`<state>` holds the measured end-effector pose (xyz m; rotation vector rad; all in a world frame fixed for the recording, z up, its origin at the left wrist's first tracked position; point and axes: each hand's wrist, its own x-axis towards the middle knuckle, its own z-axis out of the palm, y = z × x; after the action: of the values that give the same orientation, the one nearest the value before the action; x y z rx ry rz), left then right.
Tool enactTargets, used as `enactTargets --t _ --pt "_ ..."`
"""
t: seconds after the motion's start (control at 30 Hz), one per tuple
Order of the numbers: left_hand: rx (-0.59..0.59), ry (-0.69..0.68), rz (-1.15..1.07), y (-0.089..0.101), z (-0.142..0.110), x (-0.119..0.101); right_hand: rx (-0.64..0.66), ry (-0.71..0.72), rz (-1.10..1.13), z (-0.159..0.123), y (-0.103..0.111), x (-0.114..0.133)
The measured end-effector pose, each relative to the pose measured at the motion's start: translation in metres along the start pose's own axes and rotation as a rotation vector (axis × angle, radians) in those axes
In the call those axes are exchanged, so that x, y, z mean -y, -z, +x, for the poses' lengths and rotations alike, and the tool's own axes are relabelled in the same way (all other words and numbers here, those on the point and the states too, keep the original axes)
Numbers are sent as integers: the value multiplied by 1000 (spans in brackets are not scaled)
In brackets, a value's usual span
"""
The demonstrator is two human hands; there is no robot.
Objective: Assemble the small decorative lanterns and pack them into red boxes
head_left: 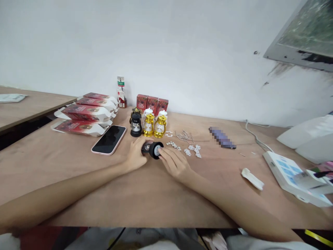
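Observation:
A small black lantern (146, 148) lies tipped on its side in my left hand (137, 153), whose fingers wrap round its body. Its open base (155, 156) faces toward me and a pale round disc (157, 150) shows inside the black rim. The bunched fingertips of my right hand (174, 160) are at that disc; whether they pinch something small is hidden. Just behind my hands stand gold lanterns (159, 127), a black lantern (135, 125) and white ones (148, 111). Right of them lie small white round pieces (173, 145), flat white cut-out pieces (195, 150) and bent wires (185, 136).
Red printed boxes (83, 113) are piled at left, beside a phone (109, 140). Small red boxes (152, 103) and a packaged bottle (121, 93) stand by the wall. To the right are a blurred-out phone-like slab (222, 138), a white scrap (252, 178) and a power strip (288, 173).

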<state>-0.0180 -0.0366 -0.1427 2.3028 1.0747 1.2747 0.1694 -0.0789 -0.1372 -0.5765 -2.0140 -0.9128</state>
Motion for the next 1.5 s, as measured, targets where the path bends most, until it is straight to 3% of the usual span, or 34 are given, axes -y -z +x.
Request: enactTargets --t 0.2,0.63,0.8,0.97,1.07,1.13,1.23,1.37,1.43,1.5 --pt "-1 41 -114 -2 1 2 17 24 59 -7 -4 -2" --pt "15 4 -74 -2 2 2 -26 -64 130 -14 -14 -1" --pt "19 6 -61 -2 2 3 65 -112 150 -18 -15 -3" --pt "43 22 -238 -1 6 -1 96 -79 136 -15 -12 1" --pt "11 74 -276 -1 6 -3 44 -48 147 -12 -10 -11" --pt "-28 114 -275 -1 6 -3 29 -127 90 -11 -9 -33" --pt "-62 206 -303 -1 5 -2 192 -493 -68 -14 -11 -77" --pt "-102 260 -359 -1 5 1 718 -900 -90 -22 -17 -129" --pt "-140 259 -384 -2 5 3 902 -1005 -17 -27 -20 -144" --pt "-153 261 -403 -3 6 4 973 -1032 42 -31 -24 -151"
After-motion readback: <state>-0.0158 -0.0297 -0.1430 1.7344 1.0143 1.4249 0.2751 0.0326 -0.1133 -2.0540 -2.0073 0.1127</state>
